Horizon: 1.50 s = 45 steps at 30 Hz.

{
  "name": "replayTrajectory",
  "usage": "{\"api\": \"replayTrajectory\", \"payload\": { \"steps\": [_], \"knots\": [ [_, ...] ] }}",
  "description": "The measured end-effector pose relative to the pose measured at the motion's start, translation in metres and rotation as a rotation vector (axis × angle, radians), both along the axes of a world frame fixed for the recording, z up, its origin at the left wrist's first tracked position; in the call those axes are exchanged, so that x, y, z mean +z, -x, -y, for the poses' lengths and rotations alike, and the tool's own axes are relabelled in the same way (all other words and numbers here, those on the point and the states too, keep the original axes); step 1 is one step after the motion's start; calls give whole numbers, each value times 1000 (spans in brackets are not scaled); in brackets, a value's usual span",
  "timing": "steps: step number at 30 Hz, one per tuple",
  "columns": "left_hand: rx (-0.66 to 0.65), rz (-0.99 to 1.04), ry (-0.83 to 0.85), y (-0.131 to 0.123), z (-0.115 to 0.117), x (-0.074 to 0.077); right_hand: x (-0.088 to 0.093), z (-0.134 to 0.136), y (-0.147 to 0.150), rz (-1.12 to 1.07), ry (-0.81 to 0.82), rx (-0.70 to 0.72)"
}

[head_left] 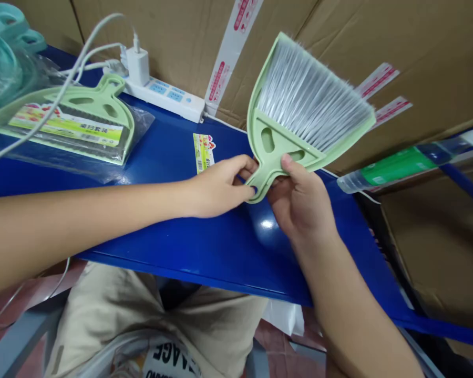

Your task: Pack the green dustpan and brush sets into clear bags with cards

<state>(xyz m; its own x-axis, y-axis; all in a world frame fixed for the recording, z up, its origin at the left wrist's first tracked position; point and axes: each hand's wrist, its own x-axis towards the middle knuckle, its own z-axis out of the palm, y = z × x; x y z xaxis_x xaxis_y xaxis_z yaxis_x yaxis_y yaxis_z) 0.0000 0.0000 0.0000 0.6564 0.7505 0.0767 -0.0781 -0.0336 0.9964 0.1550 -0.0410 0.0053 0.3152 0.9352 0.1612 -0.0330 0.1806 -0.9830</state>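
Above a glossy blue metal shelf (189, 252), a pale green hand broom (311, 100) is raised off the surface, held by both hands at its short handle. The left hand (218, 189) curls around the handle's end, while the right hand (301, 202) closes on it from below, thumb pressed on top. This narrow hold sits well away from the wide bristle head, so a slip or twist could tip the broom, and its bristles could snag on the cardboard box (378, 42) behind or its red-and-white tape (230, 47). A careless brush could also send the loose paper label (204, 152) sliding across the slick shelf. Further left, a matching dustpan (63, 123) lies on a clear plastic bag (140, 123), crossed by a white cable (63, 86) from a charger (137, 65) on a power strip (161, 94). At right leans a clear tube with green inside (394, 167) — perhaps packaging, hard to tell — and the person's khaki trousers (114, 320) show below.
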Motion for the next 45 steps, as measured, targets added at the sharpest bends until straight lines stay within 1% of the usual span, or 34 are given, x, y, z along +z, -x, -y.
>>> {"api": "replayTrajectory", "payload": {
  "steps": [2, 5, 7, 9, 11, 13, 15, 17, 19, 20, 21, 23, 26, 28, 30, 33, 36, 42, 44, 45],
  "knots": [
    [91, 14, 113, 3, -7, 6, 3, 0, -3, -2, 26, -23],
    [269, 129, 242, 9, -21, 14, 7, 0, -9, -2, 109, -84],
    [326, 218, 305, 13, -29, 19, 10, 2, -12, 14, 168, -95],
    [359, 285, 350, 16, -34, 24, 15, 4, -13, 56, 231, -52],
    [419, 330, 379, 19, -38, 29, 20, 8, -14, 106, 293, 23],
    [473, 329, 372, 22, -40, 33, 24, 11, -14, 149, 332, 98],
    [452, 270, 332, 25, -43, 35, 29, 14, -16, 182, 342, 150],
    [313, 191, 294, 27, -47, 34, 33, 16, -19, 207, 351, 198],
    [131, 141, 275, 29, -49, 32, 36, 17, -23, 218, 365, 242],
    [63, 124, 263, 30, -49, 30, 38, 17, -24, 219, 374, 259],
    [31, 107, 251, 30, -49, 29, 39, 17, -26, 216, 385, 276],
    [43, 65, 252, 30, -47, 27, 40, 17, -27, 201, 402, 303],
    [99, 24, 323, 29, -43, 25, 40, 18, -27, 198, 411, 364],
    [113, 19, 362, 28, -41, 23, 39, 18, -28, 221, 390, 421],
    [102, 15, 368, 29, -42, 21, 39, 17, -29, 233, 364, 474],
    [38, 34, 369, 30, -46, 17, 40, 15, -31, 230, 340, 504],
    [35, 67, 390, 31, -50, 15, 42, 12, -33, 254, 318, 499],
    [180, 3, 306, 28, -47, 19, 38, 9, -34, 241, 287, 465],
    [212, 8, 273, 28, -48, 21, 39, 8, -39, 227, 288, 409],
    [227, 20, 257, 29, -50, 23, 42, 8, -43, 230, 287, 348]
  ]
}}
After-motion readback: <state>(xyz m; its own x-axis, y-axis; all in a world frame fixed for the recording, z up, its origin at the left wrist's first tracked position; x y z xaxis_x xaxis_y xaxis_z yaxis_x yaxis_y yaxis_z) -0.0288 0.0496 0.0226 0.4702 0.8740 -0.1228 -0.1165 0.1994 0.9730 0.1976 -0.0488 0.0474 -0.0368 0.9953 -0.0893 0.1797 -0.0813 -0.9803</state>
